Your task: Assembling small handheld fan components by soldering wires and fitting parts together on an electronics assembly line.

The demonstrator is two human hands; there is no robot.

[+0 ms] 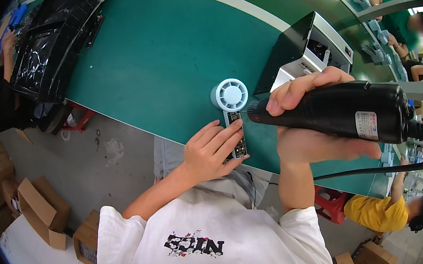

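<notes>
Your left hand (209,152) lies flat on the near edge of the green table (160,59), fingers stretched out and pressed down on the handle of a small white hand fan (232,109), pinning it in place rather than pinching it. The fan's round grille head points away from you, and its handle is open, showing a dark circuit board that runs back under your fingertips. Your right hand (305,120) is wrapped tightly around a black electric screwdriver (346,113), thumb along the top and fingers curled beneath the body. You hold the tool nearly level, with its tip aimed left and touching or just above the upper end of the fan's handle; which of the two cannot be told. A thick black cord (414,152) leaves the back of the tool and loops down to the right. Just beyond the fan on the table stands a black and white machine box (302,49). Farther off at the table's left end lies a large black plastic-wrapped part (52,40). Cardboard boxes (41,205) sit on the floor to your left, and a person in a yellow shirt (377,212) sits low at your right.
</notes>
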